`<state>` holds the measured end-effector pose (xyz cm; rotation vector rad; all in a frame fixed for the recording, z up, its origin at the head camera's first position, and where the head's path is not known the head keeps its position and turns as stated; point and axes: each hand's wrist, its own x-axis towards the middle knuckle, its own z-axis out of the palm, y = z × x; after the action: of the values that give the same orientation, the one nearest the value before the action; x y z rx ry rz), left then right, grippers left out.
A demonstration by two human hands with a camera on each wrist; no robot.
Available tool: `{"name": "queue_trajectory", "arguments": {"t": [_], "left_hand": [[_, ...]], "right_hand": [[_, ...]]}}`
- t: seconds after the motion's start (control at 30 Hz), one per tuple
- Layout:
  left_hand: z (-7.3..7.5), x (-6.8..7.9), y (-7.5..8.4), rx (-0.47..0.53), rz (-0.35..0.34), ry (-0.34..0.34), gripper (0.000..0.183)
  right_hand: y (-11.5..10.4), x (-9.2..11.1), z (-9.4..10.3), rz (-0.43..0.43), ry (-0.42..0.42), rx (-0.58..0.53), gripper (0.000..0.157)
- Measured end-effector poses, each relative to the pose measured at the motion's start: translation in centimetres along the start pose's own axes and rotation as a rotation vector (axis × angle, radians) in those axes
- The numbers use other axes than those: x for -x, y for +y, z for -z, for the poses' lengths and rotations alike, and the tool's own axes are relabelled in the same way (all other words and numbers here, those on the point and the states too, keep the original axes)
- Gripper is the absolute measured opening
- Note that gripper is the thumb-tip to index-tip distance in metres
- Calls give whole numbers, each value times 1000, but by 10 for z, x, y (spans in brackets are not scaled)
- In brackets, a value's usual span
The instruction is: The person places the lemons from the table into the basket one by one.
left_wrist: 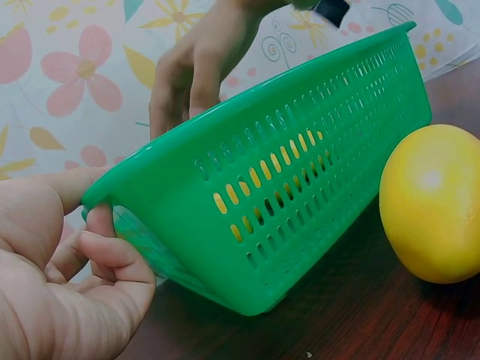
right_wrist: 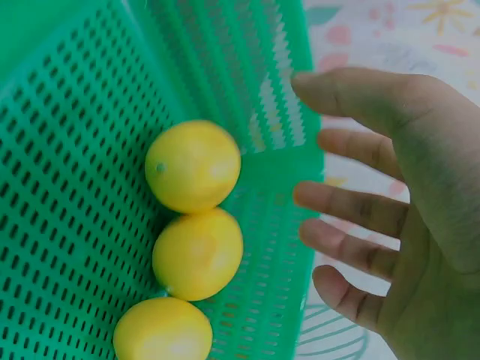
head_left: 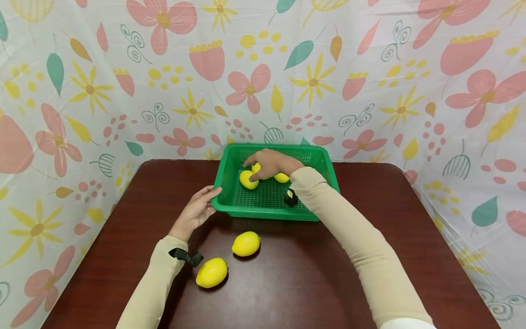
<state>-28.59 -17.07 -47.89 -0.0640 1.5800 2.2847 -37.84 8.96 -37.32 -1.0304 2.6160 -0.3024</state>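
A green plastic basket [head_left: 271,214] with slotted walls sits at the back of the table. My left hand [head_left: 198,210] grips its rim at the near left corner, thumb above and fingers curled below in the left wrist view. Above the basket hovers my right hand [head_left: 272,163], its fingers spread and apart from the fruit in the right wrist view. Three lemons lie in a row inside: one [right_wrist: 193,166], a middle one [right_wrist: 198,253] and another [right_wrist: 163,331]. Two more lie on the table, one lemon [head_left: 246,244] near the basket and one lemon [head_left: 212,273] closer to me.
The dark reddish-brown table [head_left: 304,274] carries everything. Behind it and along both sides hangs a white curtain [head_left: 328,114] printed with flowers and leaves. Black straps with small devices, such as the strap [head_left: 186,257], sit on both wrists.
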Motion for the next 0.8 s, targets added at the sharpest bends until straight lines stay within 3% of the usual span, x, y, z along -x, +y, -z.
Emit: {"name": "queue_trajectory", "arguments": {"t": [0.23, 0.53, 0.8], "left_hand": [[1, -2, 0, -8, 12, 20, 13], [-2, -3, 2, -3, 1, 17, 15], [1, -1, -1, 16, 7, 5, 14]], "right_hand": [[-20, 38, -9, 76, 154, -15, 51], [-57, 78, -36, 212, 271, -14, 49], [-82, 104, -65, 300, 261, -26, 48]]}}
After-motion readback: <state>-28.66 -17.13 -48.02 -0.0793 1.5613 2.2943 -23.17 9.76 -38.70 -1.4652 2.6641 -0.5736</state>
